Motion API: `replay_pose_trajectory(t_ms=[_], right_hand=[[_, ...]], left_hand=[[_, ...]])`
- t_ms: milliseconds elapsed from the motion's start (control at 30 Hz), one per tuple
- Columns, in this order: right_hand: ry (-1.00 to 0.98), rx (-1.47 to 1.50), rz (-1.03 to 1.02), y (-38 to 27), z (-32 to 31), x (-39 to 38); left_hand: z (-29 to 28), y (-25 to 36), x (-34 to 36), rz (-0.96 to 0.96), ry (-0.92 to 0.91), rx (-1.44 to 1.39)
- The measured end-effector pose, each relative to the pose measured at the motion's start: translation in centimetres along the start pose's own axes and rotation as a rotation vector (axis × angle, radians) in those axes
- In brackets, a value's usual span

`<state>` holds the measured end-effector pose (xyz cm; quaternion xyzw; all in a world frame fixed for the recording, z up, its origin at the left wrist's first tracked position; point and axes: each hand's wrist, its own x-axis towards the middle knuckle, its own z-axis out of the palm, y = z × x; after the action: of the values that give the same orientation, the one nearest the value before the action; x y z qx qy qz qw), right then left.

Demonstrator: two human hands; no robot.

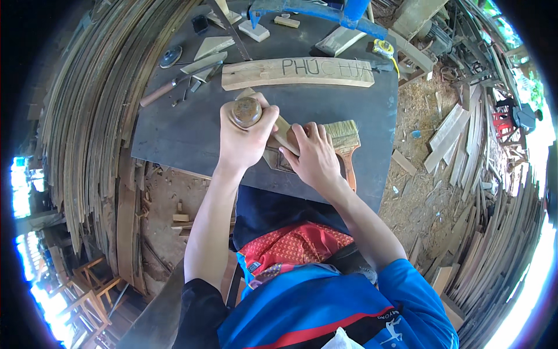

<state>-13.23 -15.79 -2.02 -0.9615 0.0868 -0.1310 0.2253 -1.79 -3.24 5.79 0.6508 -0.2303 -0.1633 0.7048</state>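
Note:
My left hand point(243, 136) is closed around an upright wooden handle point(246, 110) with a rounded brown end; the rest of that tool is hidden beneath the fist. To its right, my right hand point(314, 152) has its fingers closed over a pale strip of wood point(284, 134), pressed low over the table. A darker wooden piece point(278, 158) shows partly under that hand. Just right of my fingers lies a wide brush point(344, 135) with pale bristles and an orange-brown handle. Beyond both hands, a curved wooden board point(261, 74) with dark lettering lies crosswise.
A dark tabletop point(180, 131) carries a hand saw point(229, 26), a long-handled tool point(163, 92), wood offcuts point(214, 46), a yellow tape measure point(382, 47) and a blue clamp point(308, 8). Stacked planks point(87, 110) stand left; more boards point(453, 136) lie right.

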Motion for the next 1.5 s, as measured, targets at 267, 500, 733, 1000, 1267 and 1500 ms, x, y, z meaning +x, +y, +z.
replay_pose_trajectory(t_ms=[267, 500, 733, 1000, 1267, 1500], right_hand=[[-0.036, -0.006, -0.005, 0.0, -0.4, 0.1], [-0.059, -0.034, -0.035, 0.0, -0.6, 0.0], [-0.093, -0.058, -0.048, 0.2, -0.7, 0.1], [-0.037, -0.082, -0.073, 0.1, -0.2, 0.3], [-0.051, -0.161, -0.073, -0.8, 0.2, -0.4], [-0.094, -0.193, -0.087, -1.0, 0.1, -0.4]], left_hand=[[0.3, -0.5, 0.6, 0.015, 0.013, -0.044], [0.4, -0.4, 1.6, 0.021, -0.004, -0.037], [0.9, -0.5, 2.1, 0.011, 0.046, -0.163], [0.6, -1.2, 0.2, 0.070, 0.081, -0.089], [0.4, -1.8, -0.9, 0.084, 0.089, 0.170], [0.0, -0.7, -1.9, 0.048, 0.086, 0.123]])
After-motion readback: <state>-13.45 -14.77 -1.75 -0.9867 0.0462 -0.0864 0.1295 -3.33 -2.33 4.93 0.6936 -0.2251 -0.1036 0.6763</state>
